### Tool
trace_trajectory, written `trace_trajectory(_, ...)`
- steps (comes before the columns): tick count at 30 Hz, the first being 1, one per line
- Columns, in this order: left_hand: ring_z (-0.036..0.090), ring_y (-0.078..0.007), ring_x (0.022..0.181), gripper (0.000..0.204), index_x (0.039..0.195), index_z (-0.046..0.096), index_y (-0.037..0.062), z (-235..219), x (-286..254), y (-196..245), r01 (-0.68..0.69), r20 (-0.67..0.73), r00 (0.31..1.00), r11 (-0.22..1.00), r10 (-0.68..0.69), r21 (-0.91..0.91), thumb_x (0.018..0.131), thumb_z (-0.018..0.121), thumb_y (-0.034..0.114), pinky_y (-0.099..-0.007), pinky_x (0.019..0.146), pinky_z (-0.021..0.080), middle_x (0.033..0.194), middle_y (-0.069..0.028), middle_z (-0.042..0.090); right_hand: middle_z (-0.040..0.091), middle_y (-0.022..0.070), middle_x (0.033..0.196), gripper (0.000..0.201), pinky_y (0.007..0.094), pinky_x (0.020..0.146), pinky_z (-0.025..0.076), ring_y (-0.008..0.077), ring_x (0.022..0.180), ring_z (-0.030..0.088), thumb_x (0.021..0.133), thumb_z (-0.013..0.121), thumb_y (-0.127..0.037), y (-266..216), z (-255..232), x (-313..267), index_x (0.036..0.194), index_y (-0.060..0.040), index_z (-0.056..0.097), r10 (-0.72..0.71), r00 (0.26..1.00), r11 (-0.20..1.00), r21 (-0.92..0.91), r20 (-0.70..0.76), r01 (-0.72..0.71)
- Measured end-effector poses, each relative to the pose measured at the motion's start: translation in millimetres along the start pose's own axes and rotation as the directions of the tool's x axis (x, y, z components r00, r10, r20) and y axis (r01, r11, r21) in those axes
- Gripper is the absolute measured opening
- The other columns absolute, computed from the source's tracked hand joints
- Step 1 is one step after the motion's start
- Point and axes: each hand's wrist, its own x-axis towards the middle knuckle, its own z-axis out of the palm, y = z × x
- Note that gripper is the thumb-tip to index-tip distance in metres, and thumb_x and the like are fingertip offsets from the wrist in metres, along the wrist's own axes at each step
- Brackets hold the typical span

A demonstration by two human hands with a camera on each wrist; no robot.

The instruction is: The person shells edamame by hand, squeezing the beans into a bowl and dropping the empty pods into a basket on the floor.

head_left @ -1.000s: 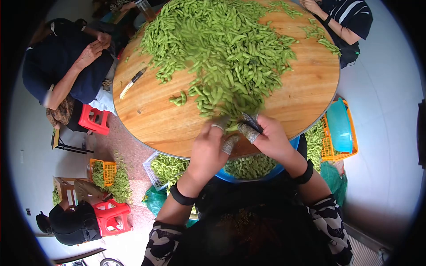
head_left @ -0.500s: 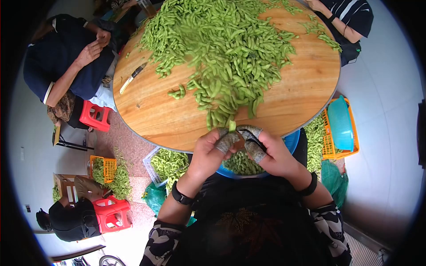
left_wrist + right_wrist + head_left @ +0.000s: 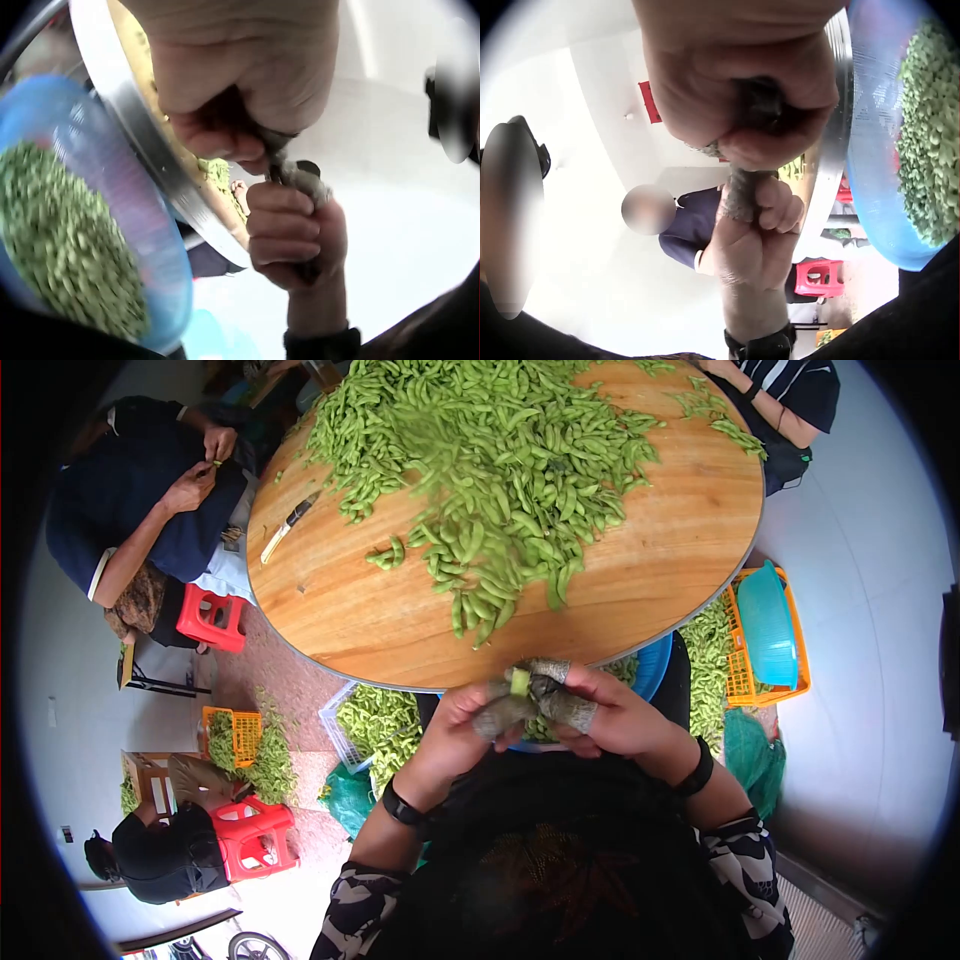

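Note:
Just off the near edge of the round wooden table [image 3: 660, 570], my two hands meet fingertip to fingertip at a green edamame pod [image 3: 519, 682]. My left hand [image 3: 452, 732] pinches it from the left, its thumb in a worn grey cover. My right hand [image 3: 632, 712] grips it from the right, with grey covers on thumb and finger. Both wrist views show the fingers curled in, hiding most of the pod. Below them is a blue basin [image 3: 174, 300] with many shelled green beans [image 3: 67, 240]. A big heap of edamame pods [image 3: 500, 470] covers the table's far part.
A knife [image 3: 290, 525] lies at the table's left. Full pods fill a white crate [image 3: 335, 725] below left; an orange crate [image 3: 738, 675] with a turquoise basin [image 3: 768, 625] stands right. One person [image 3: 140, 510] sits left near a red stool [image 3: 212, 618]; others are around.
My hands drew back from the pods at the table edge toward my body, bringing one pod over the basin. The person at left has shifted their hands slightly.

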Motion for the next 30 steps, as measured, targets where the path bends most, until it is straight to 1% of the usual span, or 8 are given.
trace_trajectory(2,0.059,-0.0168,0.063,0.013,0.099,0.064,0.0022,-3.1,-4.1,-1.6,0.234,0.164,0.972,0.788,-0.170,-0.570,0.090,0.064,0.011,-0.0310,0.056,0.047,0.082,-0.0059,0.065,0.055,0.0021,0.076,0.033,0.0266,0.053,0.044,0.0125,0.060,0.053,0.096,0.047,-0.011,-13.7,2.6,-3.0,0.128,-0.0094,0.048,0.287,0.930,0.791,0.490,0.232,-0.366)
trace_trajectory(6,0.058,-0.0129,0.064,0.015,0.100,0.064,0.0030,10.5,2.9,1.1,0.092,-0.095,0.992,0.991,-0.083,0.097,0.091,0.065,0.016,-0.0289,0.056,0.047,0.080,-0.0020,0.063,0.049,-0.0025,0.072,0.029,0.0208,0.046,0.035,0.0052,0.053,0.043,0.098,0.044,-0.013,-11.8,8.7,2.8,0.127,-0.0111,0.048,0.343,0.937,0.908,0.230,0.071,-0.350)
trace_trajectory(8,0.061,-0.0166,0.064,0.010,0.094,0.063,0.0038,11.4,5.5,2.4,-0.231,0.095,0.903,0.286,0.419,0.930,0.087,0.067,0.008,-0.0285,0.056,0.049,0.077,-0.0058,0.063,0.051,-0.0020,0.073,0.032,0.0212,0.046,0.036,0.0051,0.054,0.043,0.097,0.045,-0.013,-3.3,11.3,1.1,0.129,-0.0109,0.048,0.300,0.954,0.952,0.068,-0.010,-0.298)
trace_trajectory(11,0.061,-0.0158,0.065,0.006,0.094,0.062,0.0027,13.3,6.5,0.8,-0.233,0.090,0.884,0.266,0.458,0.936,0.090,0.063,0.008,-0.0278,0.058,0.049,0.078,-0.0065,0.064,0.054,-0.0019,0.077,0.038,0.0199,0.046,0.036,0.0029,0.054,0.043,0.096,0.047,-0.011,0.8,11.1,-2.5,0.133,-0.0120,0.046,0.119,0.989,0.980,-0.149,-0.088,-0.131)
trace_trajectory(14,0.060,-0.0152,0.064,0.007,0.093,0.061,0.0020,13.8,-2.1,10.1,0.181,-0.095,0.979,0.983,-0.183,-0.028,0.093,0.055,0.005,-0.0272,0.058,0.048,0.078,-0.0064,0.064,0.057,-0.0011,0.082,0.044,0.0217,0.050,0.041,0.0043,0.058,0.046,0.093,0.051,-0.011,-4.2,6.0,-8.5,0.136,-0.0103,0.045,0.253,0.967,0.967,0.046,-0.041,-0.251)
trace_trajectory(17,0.059,-0.0139,0.063,0.014,0.091,0.060,0.0016,12.0,0.1,11.6,0.328,-0.089,0.938,0.941,-0.336,-0.088,0.094,0.046,0.002,-0.0261,0.058,0.047,0.078,-0.0063,0.064,0.061,0.0047,0.082,0.044,0.0280,0.058,0.048,0.0136,0.062,0.056,0.091,0.057,-0.014,1.5,4.0,-10.3,0.133,-0.0055,0.047,0.310,0.950,0.947,0.097,-0.037,-0.306)
trace_trajectory(19,0.060,-0.0138,0.065,0.012,0.093,0.060,0.0001,12.0,-0.3,8.6,0.285,-0.115,0.955,0.952,-0.273,0.113,0.094,0.048,0.002,-0.0272,0.059,0.049,0.077,-0.0067,0.064,0.063,0.0135,0.086,0.042,0.0363,0.065,0.052,0.0295,0.069,0.063,0.087,0.063,-0.014,13.7,4.6,-6.9,0.125,-0.0014,0.052,-0.295,0.931,0.757,-0.647,-0.214,0.091)
trace_trajectory(30,0.062,-0.0182,0.069,0.015,0.093,0.055,-0.0015,9.3,-6.6,14.8,0.166,0.164,0.951,0.882,-0.261,0.442,0.081,0.047,-0.006,-0.0301,0.061,0.050,0.079,-0.0103,0.064,0.061,0.0190,0.091,0.031,0.0432,0.073,0.052,0.0387,0.085,0.062,0.076,0.071,-0.018,3.2,5.2,-0.6,0.098,-0.0001,0.059,-0.268,0.963,0.445,-0.882,0.035,0.156)
